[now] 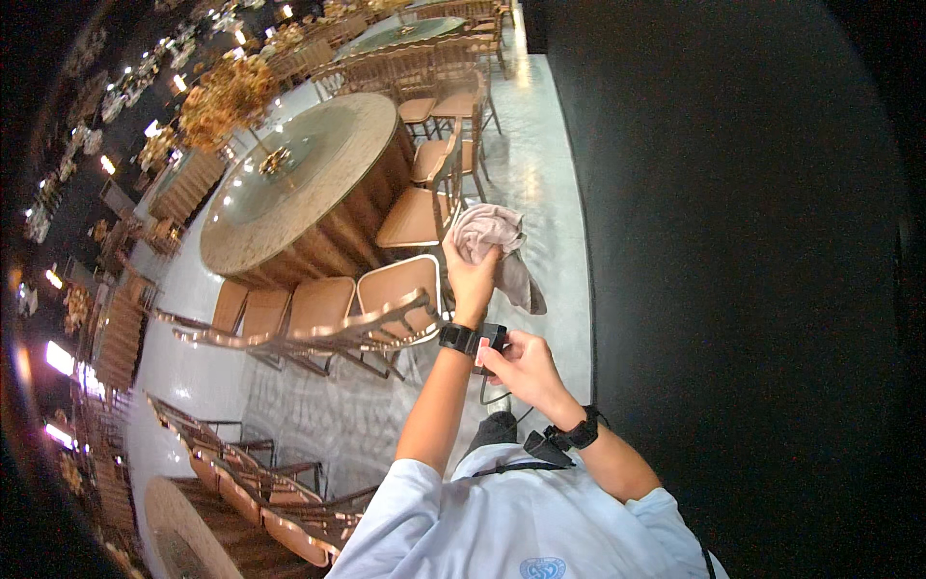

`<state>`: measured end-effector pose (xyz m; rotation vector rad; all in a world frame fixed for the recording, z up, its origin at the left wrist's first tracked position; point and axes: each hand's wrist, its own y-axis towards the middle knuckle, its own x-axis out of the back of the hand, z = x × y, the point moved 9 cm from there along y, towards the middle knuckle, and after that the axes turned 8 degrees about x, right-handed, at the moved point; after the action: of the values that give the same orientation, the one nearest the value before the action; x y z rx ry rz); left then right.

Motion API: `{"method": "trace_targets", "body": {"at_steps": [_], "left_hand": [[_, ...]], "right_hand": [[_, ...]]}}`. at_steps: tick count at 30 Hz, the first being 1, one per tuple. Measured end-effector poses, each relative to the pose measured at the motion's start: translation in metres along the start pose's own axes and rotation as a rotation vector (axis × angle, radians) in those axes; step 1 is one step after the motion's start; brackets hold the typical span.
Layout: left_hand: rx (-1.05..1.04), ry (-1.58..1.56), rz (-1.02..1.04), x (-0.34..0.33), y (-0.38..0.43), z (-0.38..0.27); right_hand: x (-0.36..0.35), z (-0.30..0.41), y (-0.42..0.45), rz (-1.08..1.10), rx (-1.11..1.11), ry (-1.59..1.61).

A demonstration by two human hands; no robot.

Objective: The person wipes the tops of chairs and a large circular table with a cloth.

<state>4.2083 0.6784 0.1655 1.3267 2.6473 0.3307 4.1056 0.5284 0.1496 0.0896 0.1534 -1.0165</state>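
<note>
My left hand [472, 279] grips a crumpled greyish-pink cloth [488, 231], and one end of it hangs down to the right. A black band with a small device [458, 338] is strapped round my left wrist. Beside that wrist, my right hand [524, 368] holds a small black box [493, 340] with a pale and reddish patch between thumb and fingers. A thin dark cable [499, 400] loops below it. Another black wrist device [579, 433] sits on my right wrist.
A round table [372, 148] with a glass centre and a flower arrangement [230, 98] stands ahead to the left, ringed by wooden chairs [322, 300]. More chairs [239, 492] and a table edge [192, 528] are at lower left. A black wall [723, 217] runs along the right beside the pale floor [553, 217].
</note>
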Motion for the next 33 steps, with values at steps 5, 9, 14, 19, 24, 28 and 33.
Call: {"method": "trace_targets", "body": {"at_steps": [5,9,14,19,24,28,33], "left_hand": [[0.036,0.025,0.028,-0.017,0.061,0.014],[0.125,-0.077,0.09,-0.035,0.104,0.013],[0.189,-0.105,0.15,-0.051,0.143,0.041],[0.234,-0.107,0.24,-0.073,0.166,0.074],[0.279,0.076,0.587,-0.094,0.159,0.134],[0.501,0.104,0.566,-0.063,0.14,0.161],[0.431,0.245,0.321,-0.024,0.153,0.162]], "right_hand": [[0.003,0.008,0.054,-0.061,0.055,0.105],[0.009,0.005,0.101,0.007,0.086,0.083],[0.021,-0.016,0.146,0.018,0.085,0.199],[0.1,-0.031,0.17,-0.122,-0.011,-0.007],[0.221,-0.009,0.196,-0.399,0.042,-0.605],[0.269,0.037,0.238,-0.389,0.229,-0.833],[0.291,0.031,0.306,-0.223,0.217,-0.889]]}}
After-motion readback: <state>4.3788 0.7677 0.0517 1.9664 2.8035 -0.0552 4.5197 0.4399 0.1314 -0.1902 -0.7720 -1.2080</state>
